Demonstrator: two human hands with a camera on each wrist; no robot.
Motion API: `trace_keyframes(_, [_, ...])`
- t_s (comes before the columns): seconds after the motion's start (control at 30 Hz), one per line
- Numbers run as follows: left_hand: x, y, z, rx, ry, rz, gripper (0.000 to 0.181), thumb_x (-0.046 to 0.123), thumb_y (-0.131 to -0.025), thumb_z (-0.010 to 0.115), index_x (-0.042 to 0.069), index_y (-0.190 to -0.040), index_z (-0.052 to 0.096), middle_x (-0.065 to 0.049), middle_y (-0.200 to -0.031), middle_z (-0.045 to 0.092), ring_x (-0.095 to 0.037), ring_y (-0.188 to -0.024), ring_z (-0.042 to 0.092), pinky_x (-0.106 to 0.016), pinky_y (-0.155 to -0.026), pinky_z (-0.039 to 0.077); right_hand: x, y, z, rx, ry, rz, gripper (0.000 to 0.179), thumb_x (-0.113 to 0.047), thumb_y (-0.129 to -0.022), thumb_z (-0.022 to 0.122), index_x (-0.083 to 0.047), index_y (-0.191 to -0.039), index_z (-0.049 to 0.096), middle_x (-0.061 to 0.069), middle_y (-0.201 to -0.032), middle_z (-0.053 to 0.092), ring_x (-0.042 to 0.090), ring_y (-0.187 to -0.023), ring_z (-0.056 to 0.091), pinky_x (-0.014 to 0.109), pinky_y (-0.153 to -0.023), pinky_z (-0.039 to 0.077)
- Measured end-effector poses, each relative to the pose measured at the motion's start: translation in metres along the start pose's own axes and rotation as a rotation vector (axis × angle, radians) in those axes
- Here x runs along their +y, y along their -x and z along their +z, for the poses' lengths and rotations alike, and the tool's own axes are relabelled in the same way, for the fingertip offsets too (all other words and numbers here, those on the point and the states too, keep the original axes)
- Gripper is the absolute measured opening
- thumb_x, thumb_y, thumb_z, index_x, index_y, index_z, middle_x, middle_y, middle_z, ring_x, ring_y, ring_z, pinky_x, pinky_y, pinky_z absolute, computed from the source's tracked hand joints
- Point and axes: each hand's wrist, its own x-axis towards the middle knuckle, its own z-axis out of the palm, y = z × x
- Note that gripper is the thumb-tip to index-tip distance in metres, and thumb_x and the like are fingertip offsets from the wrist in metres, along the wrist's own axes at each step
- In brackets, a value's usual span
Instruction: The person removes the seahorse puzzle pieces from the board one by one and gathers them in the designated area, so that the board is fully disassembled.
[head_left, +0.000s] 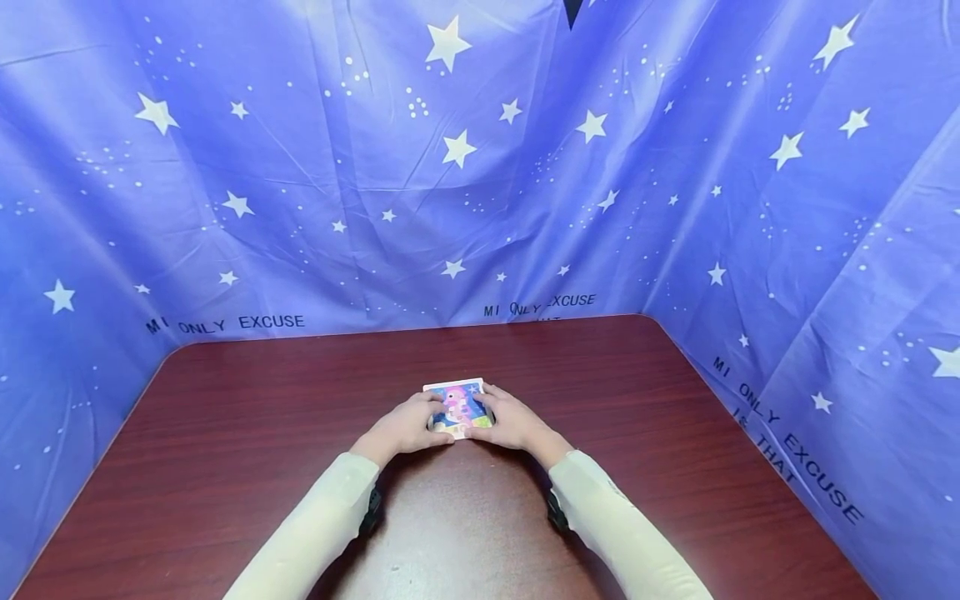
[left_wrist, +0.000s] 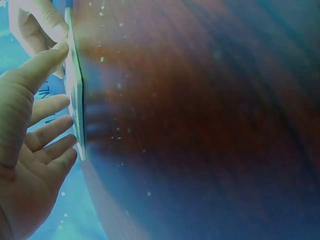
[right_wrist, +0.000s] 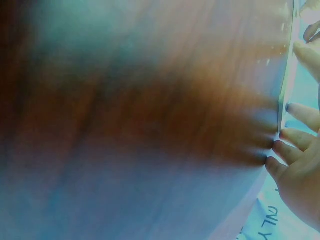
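We see a picture board (head_left: 459, 410) on the table (head_left: 225, 467), the left hand (head_left: 409, 425) at its nine o'clock and right hand (head_left: 517, 422) at three, both spread wide, touching its edges.

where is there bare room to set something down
On the dark red woodgrain table: left of the left hand, right of the right hand, between the cream sleeves, and from the colourful squarish board back to the starry blue curtain. Crowded at the board, where both hands touch it.
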Motion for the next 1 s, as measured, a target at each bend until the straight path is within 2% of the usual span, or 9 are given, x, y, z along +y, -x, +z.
trace_keyframes(0.13, [-0.001,0.000,0.001,0.005,-0.002,0.015,0.048,0.035,-0.081,0.071,0.002,-0.116,0.064,-0.015,-0.131,0.053,-0.030,-0.123,0.048,-0.040,-0.103,0.040,-0.001,0.000,0.000,0.007,-0.004,-0.009,0.075,-0.052,-0.081,0.064,-0.005,-0.137,0.046,0.017,-0.149,0.034,0.030,-0.137,0.033,0.042,-0.110,0.032])
trace_keyframes(0.4, [-0.002,-0.001,0.005,0.007,-0.012,0.006,0.047,0.035,-0.081,0.071,0.003,-0.116,0.064,-0.015,-0.131,0.053,-0.029,-0.123,0.048,-0.040,-0.103,0.040,-0.001,0.001,-0.002,0.008,-0.011,-0.010,0.075,-0.051,-0.081,0.065,-0.006,-0.138,0.046,0.016,-0.149,0.034,0.030,-0.137,0.034,0.043,-0.110,0.033])
trace_keyframes(0.53, [0.000,0.000,0.004,0.023,-0.002,0.022,0.046,0.033,-0.080,0.073,0.002,-0.112,0.065,-0.017,-0.128,0.054,-0.030,-0.121,0.050,-0.041,-0.102,0.041,0.000,0.000,-0.004,0.047,-0.019,-0.005,0.072,-0.048,-0.081,0.066,-0.004,-0.135,0.048,0.017,-0.146,0.038,0.031,-0.134,0.037,0.044,-0.108,0.034])
trace_keyframes(0.8, [0.001,0.002,0.003,0.024,0.019,0.005,0.047,0.032,-0.080,0.073,0.001,-0.114,0.065,-0.016,-0.130,0.053,-0.030,-0.123,0.048,-0.040,-0.104,0.039,0.005,-0.004,-0.007,0.173,-0.028,0.051,0.055,-0.038,-0.084,0.066,-0.003,-0.126,0.057,0.015,-0.122,0.057,0.029,-0.116,0.052,0.044,-0.099,0.043])
trace_keyframes(1.0, [0.002,0.001,0.003,0.022,0.029,0.000,0.046,0.031,-0.080,0.073,0.001,-0.114,0.065,-0.017,-0.131,0.052,-0.030,-0.124,0.047,-0.040,-0.105,0.038,0.007,-0.010,-0.004,0.225,-0.042,0.092,0.047,-0.036,-0.084,0.067,-0.004,-0.119,0.062,0.011,-0.105,0.060,0.025,-0.100,0.057,0.040,-0.090,0.047])
